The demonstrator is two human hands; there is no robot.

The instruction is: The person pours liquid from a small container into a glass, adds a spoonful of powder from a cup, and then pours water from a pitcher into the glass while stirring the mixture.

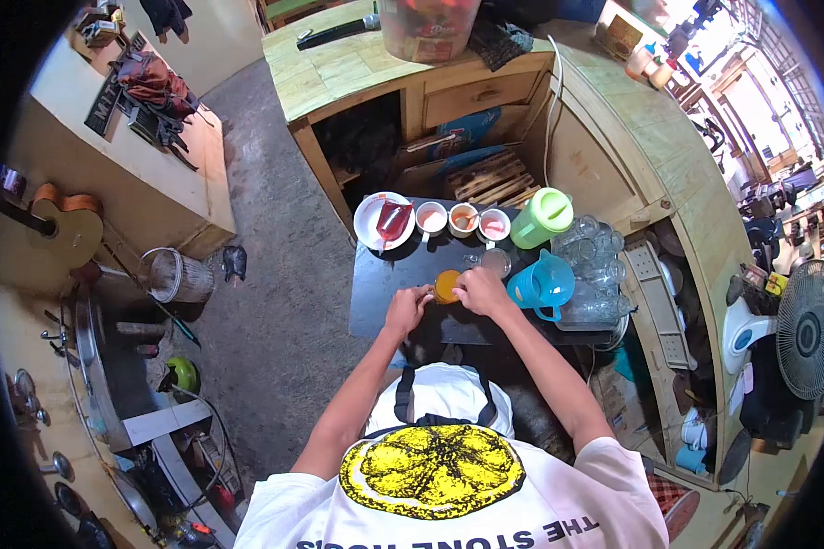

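Observation:
An orange, round cup-like thing (447, 286) is between my two hands, over the near part of a dark low table (368, 306). Whether the orange is liquid or the thing's own colour is not clear. My left hand (410, 309) pinches its left edge with closed fingers. On its right edge, my right hand (481, 291) grips with bent fingers. Just beyond my right hand is a clear glass mug (496, 263). Three white cups (431, 218) with reddish or brownish contents stand in a row, beside a white bowl (368, 222) holding a red packet (395, 220).
Right of my hands stand a blue pitcher (542, 280), a green lidded pitcher (542, 218) and several clear glasses (593, 265). A wooden counter (485, 91) curves behind the table. To the left are a white bucket (176, 276) and a guitar (69, 233); a fan (807, 329) is far right.

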